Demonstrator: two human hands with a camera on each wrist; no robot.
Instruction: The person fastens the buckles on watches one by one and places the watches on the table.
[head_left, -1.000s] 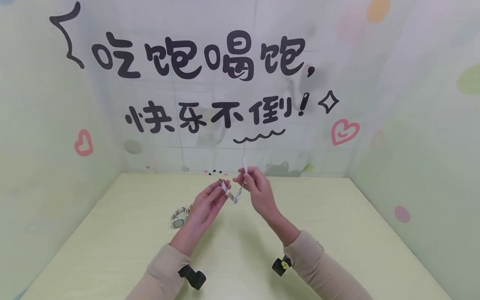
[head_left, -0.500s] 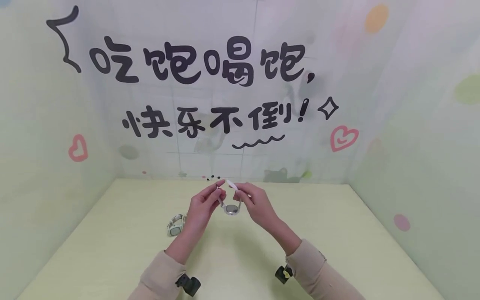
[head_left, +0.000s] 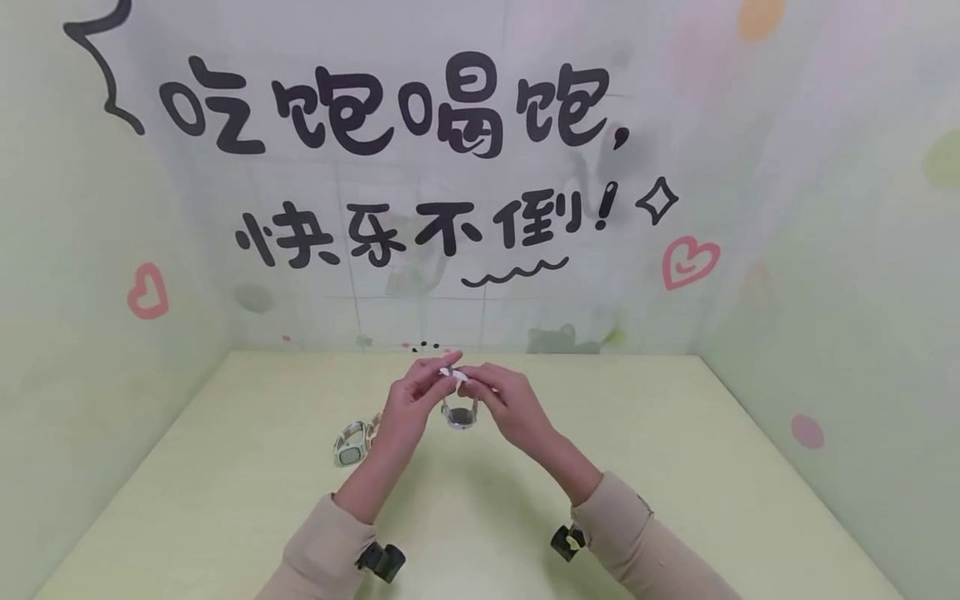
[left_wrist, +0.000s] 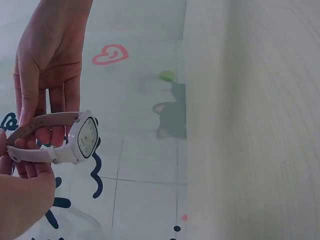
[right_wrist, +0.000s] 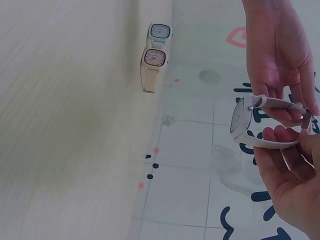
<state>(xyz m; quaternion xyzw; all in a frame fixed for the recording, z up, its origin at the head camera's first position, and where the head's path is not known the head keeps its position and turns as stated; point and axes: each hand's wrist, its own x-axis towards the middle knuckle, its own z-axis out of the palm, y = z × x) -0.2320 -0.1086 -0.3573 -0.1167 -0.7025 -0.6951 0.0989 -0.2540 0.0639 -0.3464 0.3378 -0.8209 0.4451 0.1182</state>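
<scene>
A white wristwatch [head_left: 461, 417] hangs face-down-forward below my two hands above the table, its strap bent into a loop. My left hand [head_left: 408, 400] pinches the buckle end of the strap. My right hand [head_left: 510, 397] pinches the other strap end, which has holes, as the left wrist view shows. The two strap ends meet between the fingertips; whether the strap passes through the buckle is hidden. In the right wrist view the watch [right_wrist: 241, 119] shows its pale dial and squarish case, between the left hand [right_wrist: 280, 55] and the right hand [right_wrist: 295, 185].
Left of my left forearm, a pale green watch [head_left: 351, 450] lies on the table [head_left: 637, 467], with a beige-strapped watch [right_wrist: 151, 70] beside it. The printed back wall [head_left: 660, 325] rises just beyond the hands.
My hands have come closer together and the strap, earlier apart and spread, now forms a loop with its ends meeting. The watch face has turned to hang below.
</scene>
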